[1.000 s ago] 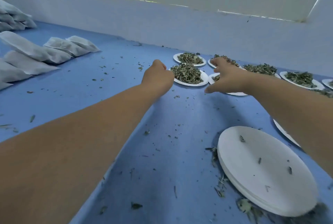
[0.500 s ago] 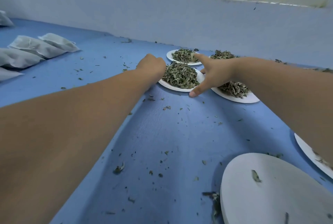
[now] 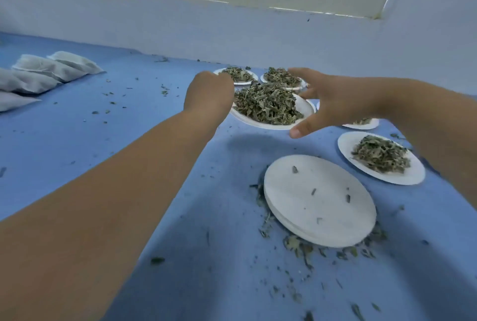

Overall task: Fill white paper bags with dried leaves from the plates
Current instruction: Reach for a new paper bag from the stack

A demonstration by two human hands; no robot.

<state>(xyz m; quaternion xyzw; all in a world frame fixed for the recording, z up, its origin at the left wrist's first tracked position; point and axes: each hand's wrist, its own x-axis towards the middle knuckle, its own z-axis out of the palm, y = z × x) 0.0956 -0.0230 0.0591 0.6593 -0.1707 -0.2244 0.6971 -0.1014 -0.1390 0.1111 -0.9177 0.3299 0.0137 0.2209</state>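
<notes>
bags: far left | leaf plate: centre, more behind | empty plate stack: front-right

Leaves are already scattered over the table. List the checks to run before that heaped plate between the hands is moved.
1. Left hand grip on the plate rim: cannot tell, fingers hidden behind the hand.
2. Right hand holding the opposite rim: not ok, fingers spread, thumb only at the edge.
3. Leaves heaped inside the rim: ok.
4. Way back toward the person: not ok, stack of empty plates lies in it.
5. Open bag ready: cannot tell; bags at far left lie on their sides.
</notes>
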